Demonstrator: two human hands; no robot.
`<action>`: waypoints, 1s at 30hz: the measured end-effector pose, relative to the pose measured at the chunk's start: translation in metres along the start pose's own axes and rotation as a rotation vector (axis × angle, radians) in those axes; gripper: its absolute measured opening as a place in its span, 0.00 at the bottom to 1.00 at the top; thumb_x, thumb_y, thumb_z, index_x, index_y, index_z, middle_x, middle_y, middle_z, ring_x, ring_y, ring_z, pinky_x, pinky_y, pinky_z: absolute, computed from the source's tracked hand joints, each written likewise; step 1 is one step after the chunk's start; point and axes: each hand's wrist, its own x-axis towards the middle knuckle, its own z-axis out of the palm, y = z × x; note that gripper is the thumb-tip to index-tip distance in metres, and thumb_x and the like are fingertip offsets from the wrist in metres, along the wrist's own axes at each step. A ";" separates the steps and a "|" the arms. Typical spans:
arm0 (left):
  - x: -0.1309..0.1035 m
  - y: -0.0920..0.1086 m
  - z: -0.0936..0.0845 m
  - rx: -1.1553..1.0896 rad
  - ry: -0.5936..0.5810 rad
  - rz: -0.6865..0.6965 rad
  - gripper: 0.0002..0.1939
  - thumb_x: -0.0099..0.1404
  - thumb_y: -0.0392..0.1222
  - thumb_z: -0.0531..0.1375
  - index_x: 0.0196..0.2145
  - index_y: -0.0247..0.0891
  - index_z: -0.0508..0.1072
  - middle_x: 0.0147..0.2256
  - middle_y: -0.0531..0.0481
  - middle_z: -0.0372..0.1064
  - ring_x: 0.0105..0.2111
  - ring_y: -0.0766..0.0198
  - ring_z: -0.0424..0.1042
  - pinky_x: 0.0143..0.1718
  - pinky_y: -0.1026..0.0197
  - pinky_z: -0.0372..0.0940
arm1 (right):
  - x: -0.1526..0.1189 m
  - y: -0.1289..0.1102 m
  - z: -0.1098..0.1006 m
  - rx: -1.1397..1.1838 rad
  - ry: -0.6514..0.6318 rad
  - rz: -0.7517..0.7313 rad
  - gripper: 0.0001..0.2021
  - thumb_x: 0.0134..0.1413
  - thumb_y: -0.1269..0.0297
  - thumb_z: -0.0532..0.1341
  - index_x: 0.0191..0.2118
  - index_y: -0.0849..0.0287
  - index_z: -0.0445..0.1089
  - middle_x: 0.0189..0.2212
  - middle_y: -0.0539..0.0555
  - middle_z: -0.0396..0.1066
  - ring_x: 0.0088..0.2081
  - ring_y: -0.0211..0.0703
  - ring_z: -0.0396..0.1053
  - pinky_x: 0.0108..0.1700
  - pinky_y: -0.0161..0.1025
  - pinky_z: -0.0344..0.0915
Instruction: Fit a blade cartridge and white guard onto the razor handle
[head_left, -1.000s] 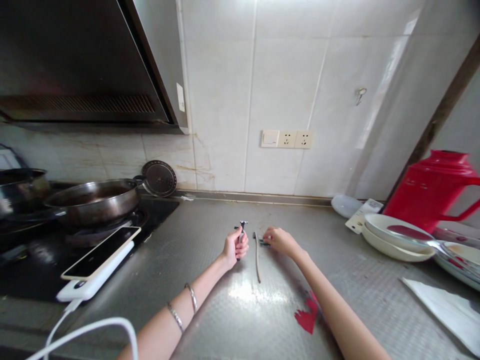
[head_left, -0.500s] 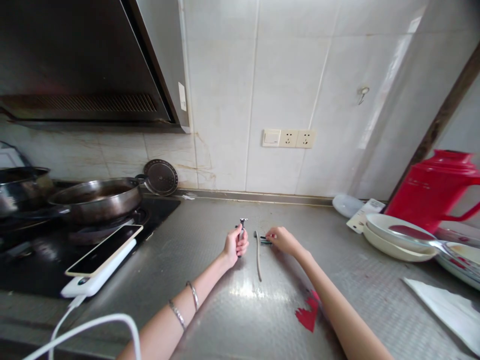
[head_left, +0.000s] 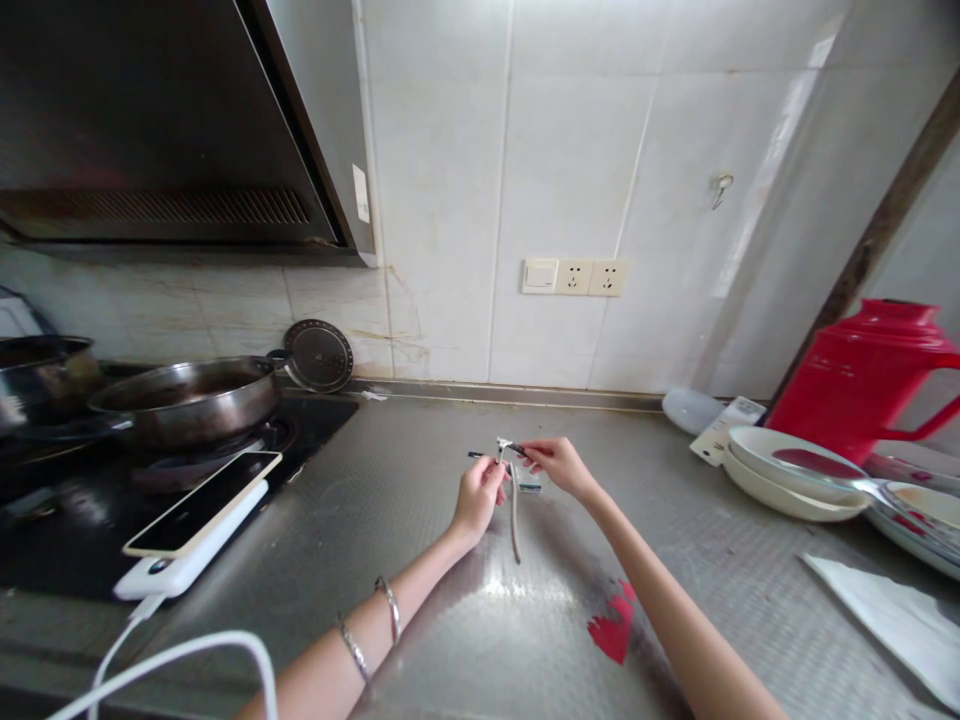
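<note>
My left hand [head_left: 478, 497] is closed around a small tool with a silver, T-shaped head [head_left: 503, 443]; its exact kind is too small to tell. A dark end [head_left: 475, 455] juts out left of the fingers. From the right, my right hand [head_left: 559, 466] pinches a thin dark piece [head_left: 516, 449] whose tip meets the silver head, though I cannot tell if it is inserted. Just below the hands, a beige cord [head_left: 515, 525] lies lengthwise on the steel counter. Beside it rests a small dark-green strip [head_left: 529, 488], partly under the right hand's shadow.
At left, a phone [head_left: 202, 503] lies on a white power bank [head_left: 191, 545] with a white cable, near a steel pan [head_left: 187, 405] on the stove. A red paper scrap [head_left: 613, 630] sits by my right forearm. Plates [head_left: 795, 470] and a red jug [head_left: 855, 380] stand at right.
My right hand has lifted from the strips on the counter, bringing a thin dark piece up and left to the tool's head. My left hand has turned the tool slightly and shifted right.
</note>
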 end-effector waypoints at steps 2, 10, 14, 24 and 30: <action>-0.003 0.000 0.002 0.046 -0.051 -0.002 0.12 0.56 0.48 0.57 0.31 0.35 0.68 0.27 0.51 0.69 0.17 0.70 0.64 0.18 0.68 0.55 | 0.000 -0.005 -0.001 0.026 0.018 -0.019 0.15 0.48 0.61 0.56 0.37 0.64 0.73 0.27 0.55 0.74 0.28 0.40 0.71 0.31 0.36 0.69; -0.008 -0.001 0.004 0.031 -0.142 -0.036 0.11 0.55 0.46 0.59 0.33 0.35 0.69 0.28 0.48 0.72 0.19 0.67 0.68 0.20 0.68 0.56 | -0.012 -0.040 -0.002 -0.182 0.081 -0.157 0.13 0.51 0.64 0.53 0.36 0.61 0.74 0.31 0.54 0.75 0.33 0.41 0.71 0.37 0.35 0.66; -0.008 -0.001 0.003 0.038 -0.135 -0.019 0.11 0.55 0.46 0.59 0.32 0.35 0.69 0.28 0.48 0.72 0.20 0.67 0.69 0.21 0.68 0.57 | -0.017 -0.052 -0.001 -0.280 0.104 -0.220 0.13 0.52 0.66 0.52 0.36 0.59 0.74 0.31 0.54 0.75 0.34 0.41 0.70 0.38 0.34 0.64; -0.007 -0.001 0.003 0.075 -0.126 0.017 0.12 0.58 0.47 0.57 0.34 0.35 0.67 0.29 0.47 0.72 0.21 0.66 0.70 0.21 0.67 0.58 | -0.020 -0.059 0.002 -0.275 0.124 -0.249 0.14 0.54 0.65 0.51 0.38 0.59 0.74 0.33 0.54 0.75 0.36 0.42 0.70 0.40 0.36 0.63; -0.006 0.000 0.002 0.075 -0.115 0.017 0.12 0.58 0.48 0.57 0.34 0.35 0.66 0.29 0.47 0.72 0.21 0.66 0.70 0.21 0.66 0.58 | -0.021 -0.062 0.002 -0.248 0.120 -0.263 0.13 0.53 0.66 0.52 0.36 0.59 0.74 0.30 0.53 0.75 0.34 0.41 0.71 0.39 0.34 0.63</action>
